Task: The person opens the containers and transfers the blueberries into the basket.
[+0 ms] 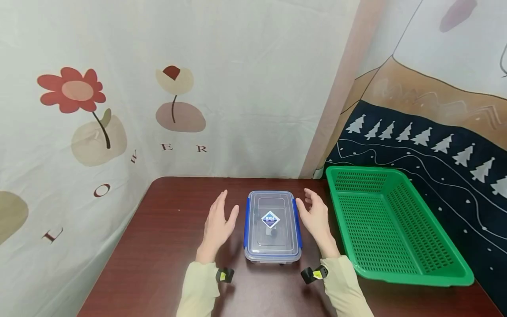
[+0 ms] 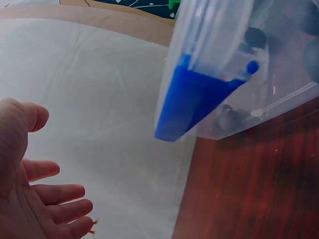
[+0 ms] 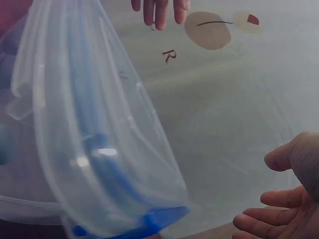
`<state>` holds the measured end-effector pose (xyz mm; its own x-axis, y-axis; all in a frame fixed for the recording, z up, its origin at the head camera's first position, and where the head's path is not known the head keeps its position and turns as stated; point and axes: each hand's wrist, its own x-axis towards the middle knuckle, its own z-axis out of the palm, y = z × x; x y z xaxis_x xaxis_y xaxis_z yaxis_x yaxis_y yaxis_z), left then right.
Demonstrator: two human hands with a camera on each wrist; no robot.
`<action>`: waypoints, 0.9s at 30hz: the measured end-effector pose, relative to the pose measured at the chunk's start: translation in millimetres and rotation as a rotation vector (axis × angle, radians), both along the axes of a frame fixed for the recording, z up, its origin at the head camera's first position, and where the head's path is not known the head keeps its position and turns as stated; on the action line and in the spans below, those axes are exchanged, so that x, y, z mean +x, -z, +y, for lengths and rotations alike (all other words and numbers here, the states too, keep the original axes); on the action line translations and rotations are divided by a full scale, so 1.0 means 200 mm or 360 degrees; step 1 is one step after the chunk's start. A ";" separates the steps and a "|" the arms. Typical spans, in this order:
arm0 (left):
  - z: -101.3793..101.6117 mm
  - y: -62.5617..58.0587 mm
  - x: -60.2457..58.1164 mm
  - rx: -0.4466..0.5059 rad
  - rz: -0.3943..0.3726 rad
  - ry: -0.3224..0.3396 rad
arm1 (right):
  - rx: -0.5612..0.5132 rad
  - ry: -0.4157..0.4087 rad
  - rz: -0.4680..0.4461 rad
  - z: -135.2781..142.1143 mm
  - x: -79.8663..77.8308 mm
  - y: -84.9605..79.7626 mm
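Note:
A clear plastic food container [image 1: 257,237] with blue side latches stands on the table, its lid on and a blue diamond label [image 1: 270,219] on top. To its left is my left hand [image 1: 218,224], fingers extended and apart from the box. My right hand [image 1: 315,218] is close to the right side, fingers loosely bent, holding nothing. In the left wrist view a blue latch [image 2: 194,99] slants down from the rim, and dark round shapes show through the wall. The right wrist view shows the container's corner [image 3: 99,149] close up; what lies inside is blurred.
A green perforated plastic basket [image 1: 380,233] stands at the right of the brown table [image 1: 158,246]. Behind and to the left hangs a pale cloth [image 1: 253,88] printed with flowers and letters. A dark cloth with white trees [image 1: 428,154] hangs at the right.

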<state>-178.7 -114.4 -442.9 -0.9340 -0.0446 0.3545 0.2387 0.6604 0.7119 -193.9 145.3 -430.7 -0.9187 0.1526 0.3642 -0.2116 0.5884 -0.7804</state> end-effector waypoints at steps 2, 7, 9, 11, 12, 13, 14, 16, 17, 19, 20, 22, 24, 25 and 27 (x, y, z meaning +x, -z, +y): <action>0.01 0.02 0.00 0.0037 -0.0001 0.0002 | -0.0064 -0.0002 -0.0009 0.00 0.01 0.02; 0.03 0.06 0.00 0.0158 0.0056 0.0012 | -0.0217 0.0016 -0.0075 -0.01 0.01 0.07; 0.04 0.08 0.00 0.0208 0.0060 0.0015 | -0.0247 0.0026 -0.0119 -0.01 0.00 0.09; 0.05 0.10 0.00 0.0257 0.0056 0.0021 | -0.0259 0.0038 -0.0160 -0.02 0.00 0.11; 0.05 0.11 0.00 0.0280 0.0054 0.0027 | -0.0263 0.0042 -0.0172 -0.02 0.00 0.12; 0.05 0.12 0.00 0.0297 0.0052 0.0034 | -0.0268 0.0047 -0.0185 -0.02 0.01 0.12; 0.06 0.13 0.00 0.0312 0.0050 0.0040 | -0.0278 0.0051 -0.0197 -0.02 0.01 0.13; 0.07 0.15 0.00 0.0348 0.0038 0.0061 | -0.0301 0.0057 -0.0229 -0.02 0.01 0.15; 0.07 0.16 0.01 0.0371 0.0023 0.0074 | -0.0317 0.0056 -0.0244 -0.03 0.02 0.15; 0.08 0.17 0.01 0.0414 -0.0028 0.0101 | -0.0343 0.0055 -0.0273 -0.03 0.02 0.17; 0.09 0.18 0.01 0.0435 -0.0061 0.0110 | -0.0356 0.0055 -0.0293 -0.03 0.02 0.18; 0.10 0.19 0.01 0.0462 -0.0135 0.0120 | -0.0378 0.0057 -0.0324 -0.03 0.03 0.19; 0.11 0.19 0.01 0.0457 -0.0226 0.0120 | -0.0390 0.0063 -0.0357 -0.04 0.03 0.20; 0.11 0.20 0.01 0.0447 -0.0265 0.0118 | -0.0401 0.0067 -0.0380 -0.03 0.03 0.21; 0.12 0.20 0.01 0.0420 -0.0335 0.0103 | -0.0406 0.0074 -0.0409 -0.04 0.03 0.21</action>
